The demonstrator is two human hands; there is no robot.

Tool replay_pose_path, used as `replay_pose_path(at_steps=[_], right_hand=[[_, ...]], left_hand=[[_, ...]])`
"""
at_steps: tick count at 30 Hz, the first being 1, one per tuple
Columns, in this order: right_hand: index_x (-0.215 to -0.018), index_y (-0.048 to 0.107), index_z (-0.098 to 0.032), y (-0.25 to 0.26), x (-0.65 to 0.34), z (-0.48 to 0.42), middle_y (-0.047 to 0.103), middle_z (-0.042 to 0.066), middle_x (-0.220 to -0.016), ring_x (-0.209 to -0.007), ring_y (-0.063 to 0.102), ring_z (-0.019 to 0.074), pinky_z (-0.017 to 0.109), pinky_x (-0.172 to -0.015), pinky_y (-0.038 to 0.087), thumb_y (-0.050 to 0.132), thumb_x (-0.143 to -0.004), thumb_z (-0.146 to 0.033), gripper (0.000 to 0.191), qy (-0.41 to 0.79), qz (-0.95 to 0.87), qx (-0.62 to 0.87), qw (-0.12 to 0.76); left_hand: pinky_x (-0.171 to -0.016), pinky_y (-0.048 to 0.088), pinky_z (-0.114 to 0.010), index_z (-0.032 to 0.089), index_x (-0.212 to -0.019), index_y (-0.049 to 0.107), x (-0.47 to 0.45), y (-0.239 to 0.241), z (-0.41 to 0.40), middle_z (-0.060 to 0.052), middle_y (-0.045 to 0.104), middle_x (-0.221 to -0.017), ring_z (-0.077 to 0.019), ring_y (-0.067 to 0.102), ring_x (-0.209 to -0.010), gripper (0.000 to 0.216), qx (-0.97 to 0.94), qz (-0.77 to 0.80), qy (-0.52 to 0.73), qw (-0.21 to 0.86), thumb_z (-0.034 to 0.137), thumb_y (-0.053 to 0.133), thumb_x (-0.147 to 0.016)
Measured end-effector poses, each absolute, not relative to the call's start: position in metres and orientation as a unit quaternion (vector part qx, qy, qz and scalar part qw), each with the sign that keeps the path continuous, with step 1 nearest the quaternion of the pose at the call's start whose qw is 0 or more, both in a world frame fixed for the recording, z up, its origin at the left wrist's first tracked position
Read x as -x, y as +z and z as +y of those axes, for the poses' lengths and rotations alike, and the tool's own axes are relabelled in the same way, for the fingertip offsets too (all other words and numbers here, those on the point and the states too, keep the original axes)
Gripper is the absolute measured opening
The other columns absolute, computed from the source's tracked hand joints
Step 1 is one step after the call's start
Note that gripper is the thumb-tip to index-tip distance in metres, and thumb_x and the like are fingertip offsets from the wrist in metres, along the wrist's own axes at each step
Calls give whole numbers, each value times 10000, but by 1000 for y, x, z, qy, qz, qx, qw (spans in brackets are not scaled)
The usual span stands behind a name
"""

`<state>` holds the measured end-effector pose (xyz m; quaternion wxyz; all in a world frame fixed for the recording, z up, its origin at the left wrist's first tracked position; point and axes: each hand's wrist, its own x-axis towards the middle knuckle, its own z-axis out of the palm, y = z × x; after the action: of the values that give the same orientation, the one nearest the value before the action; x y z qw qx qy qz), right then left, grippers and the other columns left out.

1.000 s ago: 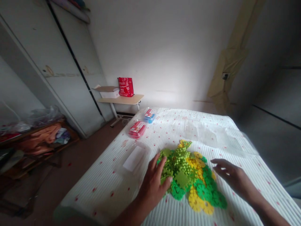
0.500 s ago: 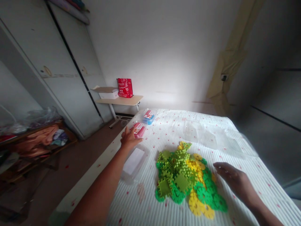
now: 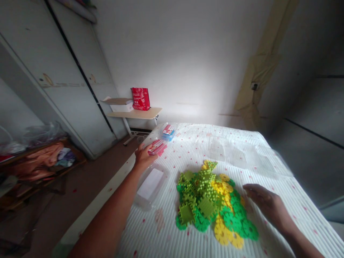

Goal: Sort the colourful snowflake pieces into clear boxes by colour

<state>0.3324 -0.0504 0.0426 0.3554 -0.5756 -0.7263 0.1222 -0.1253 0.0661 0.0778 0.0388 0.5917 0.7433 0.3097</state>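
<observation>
My left hand reaches far forward and grips a clear box of red pieces near the bed's left edge. A heap of green and yellow plastic building pieces lies in the middle of the white bedspread. My right hand rests flat beside the heap's right side, palm down, fingers loosely stretched, holding nothing. An empty clear box with a white card lies just under my left forearm.
A second clear box with blue pieces sits at the bed's far left corner. Clear plastic lids lie at the far right of the bed. A small side table carries a red bag. A cluttered shelf stands at left.
My left hand left the heap, stretched forward to the box of red pieces and closed on it. My right hand stayed beside the heap.
</observation>
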Motion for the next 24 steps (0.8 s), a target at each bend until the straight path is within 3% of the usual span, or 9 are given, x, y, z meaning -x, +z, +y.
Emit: replay_pose_path(at_steps=[6, 11, 14, 18, 21, 24], right_hand=[[-869, 667, -212, 48, -329, -50, 717, 62, -855, -760, 680, 202, 259, -649, 556, 511, -805, -445, 287, 133, -719, 575, 367], [-1097, 584, -210, 90, -298, -52, 671, 94, -965, -730, 664, 171, 254, -596, 560, 522, -830, -421, 346, 192, -722, 543, 382], [-1207, 518, -231, 120, -272, -48, 486, 134, -1286, -803, 646, 157, 275, -629, 569, 526, -839, -383, 398, 211, -751, 471, 413], [-1291, 456, -270, 136, -248, -39, 338, 130, -1399, -822, 621, 144, 283, -620, 568, 559, -828, -357, 483, 222, -771, 411, 432], [-1228, 527, -254, 134, -243, -37, 409, 125, -1350, -871, 610, 169, 271, -613, 553, 571, -826, -349, 416, 219, -774, 398, 441], [-1040, 632, -219, 130, -245, -40, 572, 105, -1155, -960, 595, 203, 280, -697, 533, 572, -832, -327, 241, 229, -771, 390, 448]], left_hand=[[-1045, 342, -409, 191, -1167, 577, 121, 105, 39, -79, 399, -1362, -326, 395, -1247, 562, -640, 680, 340, 109, 270, 680, -620], [-984, 420, -350, 201, -1173, 579, 94, 127, 11, -63, 436, -1338, -281, 434, -1217, 545, -695, 562, 370, 255, 352, 653, -654], [-1004, 400, -358, 182, -1191, 565, 71, 136, -2, -71, 402, -1369, -280, 417, -1231, 589, -704, 492, 372, 351, 391, 640, -645], [-1066, 311, -417, 197, -1178, 580, 46, 139, -12, -74, 365, -1400, -311, 335, -1287, 617, -715, 439, 362, 406, 401, 687, -606], [-1101, 214, -475, 218, -1156, 599, 34, 136, -16, -76, 362, -1399, -341, 286, -1308, 643, -735, 401, 350, 420, 400, 739, -556], [-1094, 224, -488, 229, -1157, 599, 24, 129, -19, -76, 341, -1406, -353, 278, -1309, 646, -729, 367, 366, 448, 401, 751, -553]])
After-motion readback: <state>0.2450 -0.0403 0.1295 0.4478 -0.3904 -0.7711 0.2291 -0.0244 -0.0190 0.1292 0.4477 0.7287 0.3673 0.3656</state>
